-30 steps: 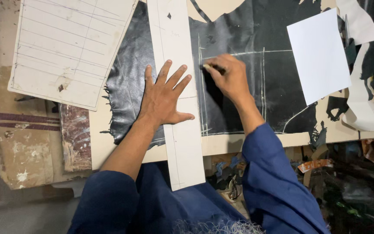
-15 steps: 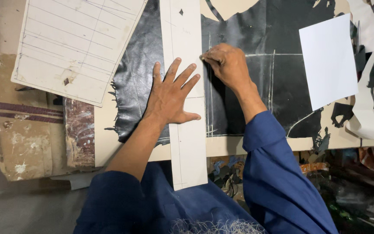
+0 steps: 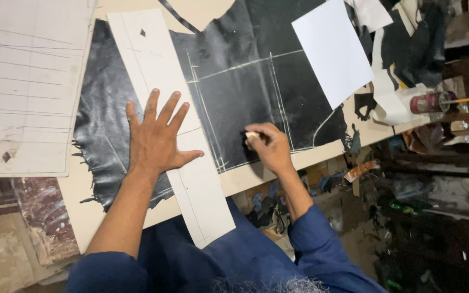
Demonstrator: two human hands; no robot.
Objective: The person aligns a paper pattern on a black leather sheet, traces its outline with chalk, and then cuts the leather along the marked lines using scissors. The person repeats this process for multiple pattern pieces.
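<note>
Our left hand (image 3: pixel 156 138) flat, fingers spread, on the long white strip (image 3: pixel 164 103); our right hand (image 3: pixel 270 146), grip closed on chalk (image 3: pixel 252 135), over black leather (image 3: pixel 245 92)

The left hand (image 3: pixel 156 142) lay flat on the long card strip (image 3: pixel 164 108), which lay across the leather sheet (image 3: pixel 245 87). Right of it, the right hand (image 3: pixel 270 147) pinched a marker (image 3: pixel 252 135) on the leather. A paper sheet (image 3: pixel 332 51) sat beyond, rightward.
</note>
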